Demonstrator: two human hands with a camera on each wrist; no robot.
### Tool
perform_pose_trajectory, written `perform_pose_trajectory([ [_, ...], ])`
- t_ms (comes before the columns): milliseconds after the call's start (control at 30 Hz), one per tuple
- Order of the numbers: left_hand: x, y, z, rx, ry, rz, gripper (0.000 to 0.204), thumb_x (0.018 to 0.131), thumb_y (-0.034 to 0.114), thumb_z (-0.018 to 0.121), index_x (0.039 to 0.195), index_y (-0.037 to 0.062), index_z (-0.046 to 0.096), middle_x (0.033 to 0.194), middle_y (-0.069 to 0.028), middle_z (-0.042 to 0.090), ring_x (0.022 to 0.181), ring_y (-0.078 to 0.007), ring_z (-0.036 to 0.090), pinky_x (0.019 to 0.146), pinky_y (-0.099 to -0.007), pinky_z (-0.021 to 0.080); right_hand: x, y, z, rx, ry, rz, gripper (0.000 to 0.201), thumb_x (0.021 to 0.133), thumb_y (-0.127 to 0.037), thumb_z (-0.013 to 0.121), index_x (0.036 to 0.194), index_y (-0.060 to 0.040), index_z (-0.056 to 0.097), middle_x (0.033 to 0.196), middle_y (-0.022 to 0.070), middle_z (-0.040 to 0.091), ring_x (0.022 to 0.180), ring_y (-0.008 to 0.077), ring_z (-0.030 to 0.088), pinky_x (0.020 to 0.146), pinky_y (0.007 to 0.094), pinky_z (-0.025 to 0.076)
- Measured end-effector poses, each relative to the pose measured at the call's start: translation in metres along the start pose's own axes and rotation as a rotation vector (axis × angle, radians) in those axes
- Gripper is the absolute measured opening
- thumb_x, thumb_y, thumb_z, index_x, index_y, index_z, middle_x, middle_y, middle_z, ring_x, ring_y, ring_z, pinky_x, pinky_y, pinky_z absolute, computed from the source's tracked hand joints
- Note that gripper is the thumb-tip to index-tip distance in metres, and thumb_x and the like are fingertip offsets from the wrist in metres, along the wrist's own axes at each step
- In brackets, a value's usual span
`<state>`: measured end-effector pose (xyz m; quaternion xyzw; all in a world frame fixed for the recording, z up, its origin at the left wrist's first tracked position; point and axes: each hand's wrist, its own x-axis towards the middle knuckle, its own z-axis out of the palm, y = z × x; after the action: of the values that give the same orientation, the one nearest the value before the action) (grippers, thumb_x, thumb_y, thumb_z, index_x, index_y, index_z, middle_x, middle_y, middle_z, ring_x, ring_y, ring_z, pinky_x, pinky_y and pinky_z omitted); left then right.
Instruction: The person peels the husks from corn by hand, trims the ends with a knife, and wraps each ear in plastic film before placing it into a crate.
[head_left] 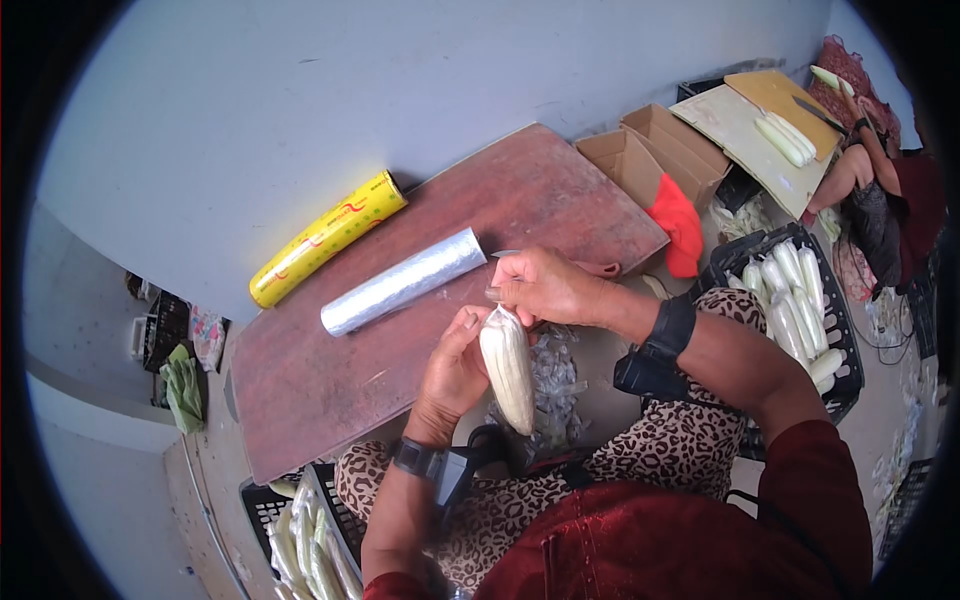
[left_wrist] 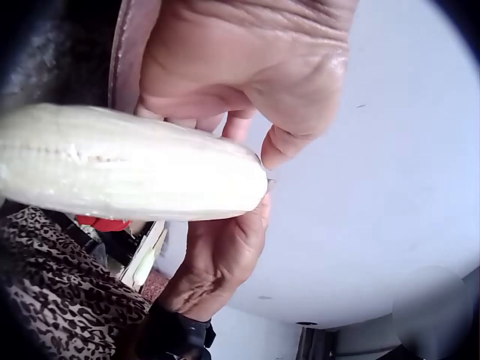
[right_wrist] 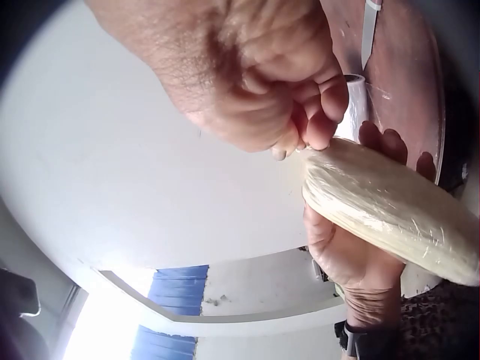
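Note:
A pale ear of corn wrapped in clear film is held in front of the body, over the near edge of the table. My left hand grips it near its upper end. In the right wrist view, the left fingertips show past the far side of the corn. My right hand pinches the gathered film at the upper tip, and its fingers are curled close together there. Shiny wrap and faint kernel rows show on the corn in the left wrist view.
On the reddish table lie a film roll, a yellow printed roll and a knife. Crates of wrapped corn stand on both sides. Cardboard boxes and another person are at the right.

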<state>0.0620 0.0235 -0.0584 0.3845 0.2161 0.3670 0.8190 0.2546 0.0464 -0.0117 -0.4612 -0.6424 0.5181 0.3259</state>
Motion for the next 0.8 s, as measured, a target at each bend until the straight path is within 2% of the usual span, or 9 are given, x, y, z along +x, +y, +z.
perform_pose_trajectory([
  [67, -0.002, 0.001, -0.003, -0.01, -0.008, 0.007, 0.039, 0.094, 0.039, 0.058, 0.113, 0.0056, 0.054, 0.112, -0.0135, 0.062, 0.1, -0.0244, 0.062, 0.092, -0.0434, 0.05, -0.001, -0.001, -0.004, -0.013, 0.011, -0.019, 0.018, 0.095, -0.015, 0.058, 0.086, 0.0005, 0.061, 0.065, 0.0011, 0.06, 0.055, 0.0056, 0.055, 0.051, 0.0231, 0.043],
  [267, -0.002, 0.002, 0.002, -0.047, 0.042, -0.012, 0.043, 0.086, 0.027, 0.071, 0.119, 0.0055, 0.054, 0.11, -0.0097, 0.064, 0.097, -0.0192, 0.063, 0.089, -0.0352, 0.052, -0.008, -0.006, -0.007, -0.053, -0.006, -0.047, 0.018, 0.094, -0.015, 0.058, 0.086, 0.0009, 0.061, 0.065, 0.0021, 0.061, 0.056, 0.0062, 0.056, 0.052, 0.0245, 0.044],
  [367, -0.002, 0.003, -0.008, -0.018, -0.039, -0.139, 0.048, 0.085, 0.028, 0.072, 0.123, 0.0052, 0.053, 0.108, -0.0086, 0.065, 0.096, -0.0177, 0.063, 0.089, -0.0335, 0.052, -0.006, -0.001, -0.005, -0.113, -0.017, -0.065, 0.016, 0.092, -0.014, 0.057, 0.086, 0.0007, 0.062, 0.064, 0.0032, 0.062, 0.056, 0.0073, 0.058, 0.052, 0.026, 0.045],
  [467, -0.005, -0.001, -0.009, 0.027, -0.022, -0.127, 0.038, 0.086, 0.017, 0.072, 0.116, 0.0062, 0.051, 0.111, -0.0082, 0.062, 0.105, -0.0178, 0.06, 0.09, -0.035, 0.05, -0.007, 0.002, -0.003, -0.216, -0.021, -0.055, 0.017, 0.089, -0.014, 0.056, 0.085, 0.0004, 0.063, 0.062, 0.0052, 0.063, 0.056, 0.0095, 0.06, 0.053, 0.0285, 0.046],
  [600, -0.003, -0.01, 0.005, 0.175, 0.038, -0.061, 0.038, 0.082, 0.003, 0.074, 0.109, 0.0095, 0.048, 0.111, -0.007, 0.062, 0.103, -0.0157, 0.059, 0.089, -0.0335, 0.049, -0.003, 0.012, 0.004, -0.355, -0.01, -0.007, 0.019, 0.085, -0.016, 0.056, 0.083, 0.0005, 0.065, 0.061, 0.0087, 0.065, 0.057, 0.014, 0.063, 0.054, 0.0327, 0.048],
  [700, -0.004, -0.019, 0.003, 0.414, 0.144, -0.019, 0.039, 0.085, 0.006, 0.072, 0.114, 0.0099, 0.048, 0.112, -0.0053, 0.061, 0.101, -0.0126, 0.057, 0.087, -0.03, 0.048, -0.001, 0.02, 0.004, -0.396, 0.018, 0.008, 0.019, 0.085, -0.016, 0.057, 0.083, 0.0009, 0.065, 0.062, 0.0103, 0.065, 0.057, 0.0171, 0.064, 0.055, 0.0344, 0.049],
  [800, -0.008, -0.02, 0.015, 0.429, 0.223, 0.008, 0.033, 0.089, 0.008, 0.069, 0.116, 0.0094, 0.05, 0.108, -0.0021, 0.062, 0.097, -0.0103, 0.056, 0.085, -0.0266, 0.047, 0.001, 0.024, 0.003, -0.412, 0.006, 0.043, 0.019, 0.086, -0.017, 0.059, 0.083, 0.0014, 0.065, 0.062, 0.0109, 0.066, 0.056, 0.0187, 0.065, 0.056, 0.0352, 0.05],
])
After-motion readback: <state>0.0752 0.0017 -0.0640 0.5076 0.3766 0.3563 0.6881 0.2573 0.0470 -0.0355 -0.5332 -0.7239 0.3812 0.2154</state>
